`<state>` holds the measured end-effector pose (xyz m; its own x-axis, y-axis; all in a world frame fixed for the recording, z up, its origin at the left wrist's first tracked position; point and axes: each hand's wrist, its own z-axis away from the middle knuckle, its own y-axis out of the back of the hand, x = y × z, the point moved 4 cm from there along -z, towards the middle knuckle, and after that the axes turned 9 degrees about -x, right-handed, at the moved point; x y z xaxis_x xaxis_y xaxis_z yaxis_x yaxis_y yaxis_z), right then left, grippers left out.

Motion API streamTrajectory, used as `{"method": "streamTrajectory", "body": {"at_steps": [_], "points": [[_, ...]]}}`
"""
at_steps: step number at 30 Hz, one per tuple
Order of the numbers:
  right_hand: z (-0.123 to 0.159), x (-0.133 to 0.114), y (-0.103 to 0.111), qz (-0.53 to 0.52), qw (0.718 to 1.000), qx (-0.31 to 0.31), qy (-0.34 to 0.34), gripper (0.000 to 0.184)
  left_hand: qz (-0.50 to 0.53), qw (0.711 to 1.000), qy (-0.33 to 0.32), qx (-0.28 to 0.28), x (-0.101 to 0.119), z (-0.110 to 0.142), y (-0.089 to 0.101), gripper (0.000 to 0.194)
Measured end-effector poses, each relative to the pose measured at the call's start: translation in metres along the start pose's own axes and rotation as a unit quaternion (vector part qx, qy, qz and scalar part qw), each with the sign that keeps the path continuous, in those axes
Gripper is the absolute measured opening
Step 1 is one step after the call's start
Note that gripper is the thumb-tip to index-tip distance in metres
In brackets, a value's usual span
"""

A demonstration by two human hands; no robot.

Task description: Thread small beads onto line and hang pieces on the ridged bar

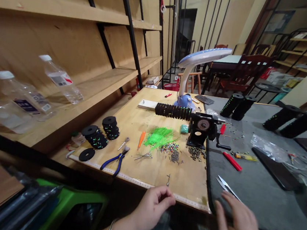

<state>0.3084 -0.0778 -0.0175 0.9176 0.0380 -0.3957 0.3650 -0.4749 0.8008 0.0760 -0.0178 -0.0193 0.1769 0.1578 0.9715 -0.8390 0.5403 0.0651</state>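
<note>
My left hand (154, 206) is at the table's front edge, thumb and forefinger pinched together. Whatever lies between those fingertips is too small to make out. A small metal piece (168, 180) lies on the wood just beyond them. My right hand (240, 224) hovers over the grey mat's front part, fingers spread. Its fingertips are close to a pair of silver thread snips (227, 187), whose near end is partly hidden; whether they touch, I cannot tell. Further back lie a bright green bundle of strands (160, 136), mixed coloured beads (168, 147) and small metal bits (175, 157).
A black hand-cranked winder (200, 127) carries a ribbed black roll (173, 111). Blue-handled pliers (115, 161), an orange tool (141, 140) and black spools (95, 137) lie to the left. A red stick (232, 161) and dark phone-like slab (275, 168) rest on the mat (246, 199). A lamp (186, 82) stands behind.
</note>
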Motion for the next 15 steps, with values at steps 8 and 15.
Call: {"method": "streamTrajectory", "body": {"at_steps": [8,15], "points": [[-0.021,0.059,-0.004,0.18,0.974,-0.066,0.117,0.026,-0.052,0.998,-0.017,-0.012,0.001,0.005,-0.006,0.017],[-0.038,0.06,0.0,0.092,0.982,-0.156,-0.057,0.01,-0.132,0.991,-0.023,0.002,0.001,0.007,-0.004,0.016]]}}
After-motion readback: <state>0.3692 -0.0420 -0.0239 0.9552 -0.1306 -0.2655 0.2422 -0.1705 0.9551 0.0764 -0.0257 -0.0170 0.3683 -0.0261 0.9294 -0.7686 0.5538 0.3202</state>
